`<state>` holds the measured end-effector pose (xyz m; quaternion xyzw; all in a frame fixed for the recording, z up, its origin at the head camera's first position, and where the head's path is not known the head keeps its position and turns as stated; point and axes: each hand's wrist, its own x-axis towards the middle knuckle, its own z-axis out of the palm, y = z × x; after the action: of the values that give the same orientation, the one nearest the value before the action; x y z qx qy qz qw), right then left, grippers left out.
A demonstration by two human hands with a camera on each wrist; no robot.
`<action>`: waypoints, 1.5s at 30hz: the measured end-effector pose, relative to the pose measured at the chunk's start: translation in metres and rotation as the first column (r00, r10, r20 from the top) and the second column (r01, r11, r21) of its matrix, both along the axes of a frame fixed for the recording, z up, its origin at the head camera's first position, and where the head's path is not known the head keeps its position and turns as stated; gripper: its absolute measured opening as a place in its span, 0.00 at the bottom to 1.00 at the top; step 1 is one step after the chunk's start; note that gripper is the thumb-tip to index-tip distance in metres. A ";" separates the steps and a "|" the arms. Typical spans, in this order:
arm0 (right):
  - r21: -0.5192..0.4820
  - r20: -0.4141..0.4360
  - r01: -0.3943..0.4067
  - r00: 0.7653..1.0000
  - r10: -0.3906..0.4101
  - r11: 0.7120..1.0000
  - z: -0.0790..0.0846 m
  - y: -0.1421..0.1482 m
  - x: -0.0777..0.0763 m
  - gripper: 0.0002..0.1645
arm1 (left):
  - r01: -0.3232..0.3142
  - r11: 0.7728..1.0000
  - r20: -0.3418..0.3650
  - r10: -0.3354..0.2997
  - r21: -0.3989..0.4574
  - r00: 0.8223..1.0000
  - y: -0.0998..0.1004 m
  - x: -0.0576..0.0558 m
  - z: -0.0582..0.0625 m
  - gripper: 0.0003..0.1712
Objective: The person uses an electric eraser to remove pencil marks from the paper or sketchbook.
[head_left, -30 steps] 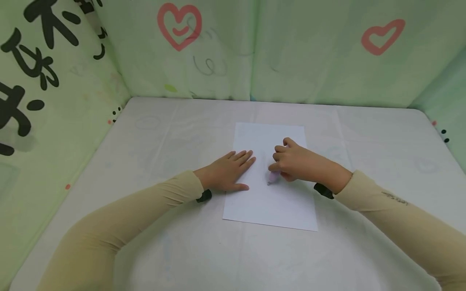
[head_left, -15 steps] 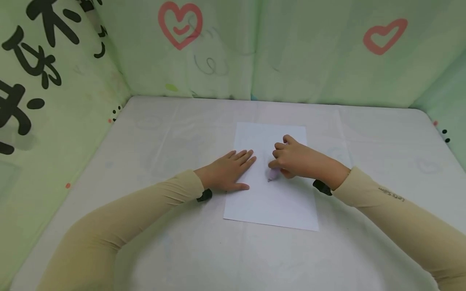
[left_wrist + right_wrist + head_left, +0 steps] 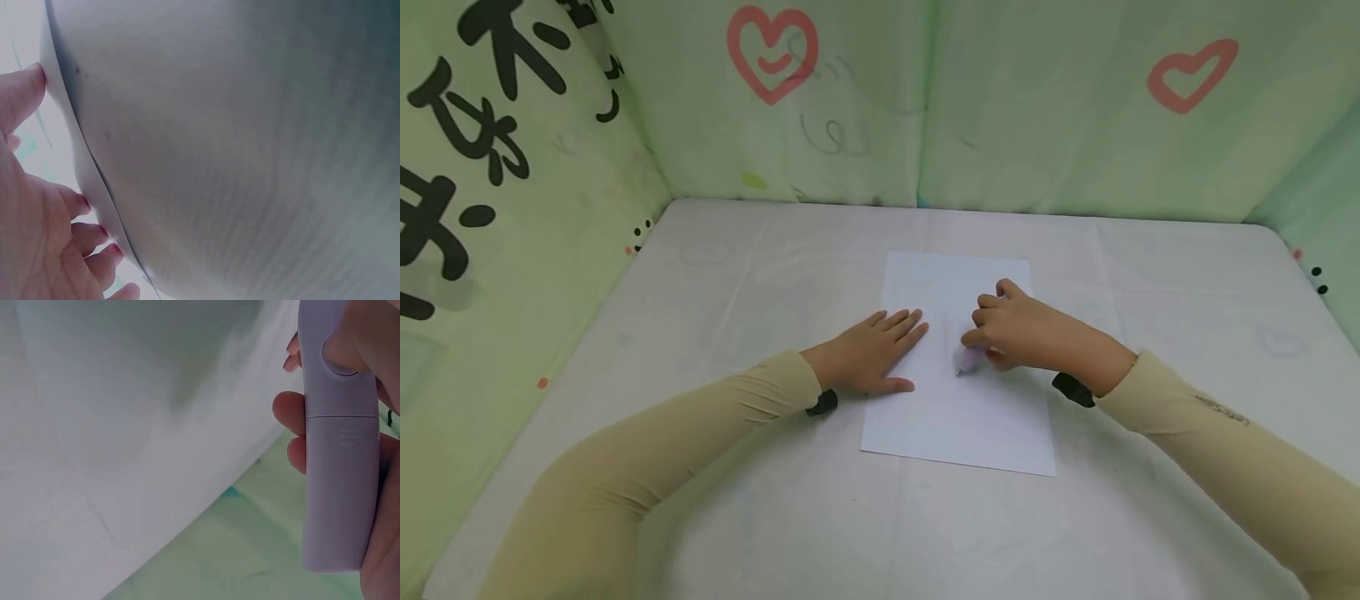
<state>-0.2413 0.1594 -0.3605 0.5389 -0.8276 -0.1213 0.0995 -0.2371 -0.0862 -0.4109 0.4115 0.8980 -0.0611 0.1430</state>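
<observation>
A white sheet of paper (image 3: 947, 433) lies on the table. My left hand (image 3: 865, 357) rests on its left side with fingers spread; the left wrist view has the fingertips (image 3: 80, 205) at the paper's edge. Over the middle of the sheet, my right hand (image 3: 1026, 333) grips a lavender handheld device (image 3: 972, 358), narrow tip pointing down toward the paper. In the right wrist view this device (image 3: 340, 487) is a smooth, rounded stick with a seam across it, and the thumb (image 3: 359, 344) lies on its round button.
A white cloth covers the table (image 3: 737, 275), with green printed curtains (image 3: 1037, 125) hanging behind and at both sides. Dark wrist cameras (image 3: 1072, 390) sit under the wrists.
My right hand has shifted slightly right and away from me over the paper, carrying the lavender device. My left hand and the sheet have stayed in place.
</observation>
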 end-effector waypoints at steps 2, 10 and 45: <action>-0.043 0.004 0.018 1.000 -0.018 0.999 0.003 0.008 0.000 0.11 | 0.004 1.000 -0.002 -0.004 -0.003 1.000 0.000 0.000 0.000 0.49; -0.184 0.032 0.119 0.993 -0.115 0.976 0.015 0.041 0.001 0.14 | -0.003 1.000 0.009 0.003 -0.009 1.000 -0.001 0.001 -0.001 0.49; 0.036 0.533 0.896 0.357 -0.767 0.442 -0.030 0.174 -0.009 0.24 | -0.196 0.947 0.093 0.178 0.253 0.980 -0.040 -0.014 -0.003 0.48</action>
<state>-0.2504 0.3330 -0.3909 0.0315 -0.9889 0.0918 -0.1127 -0.2513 -0.1261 -0.4137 0.3415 0.9278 0.0855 0.1235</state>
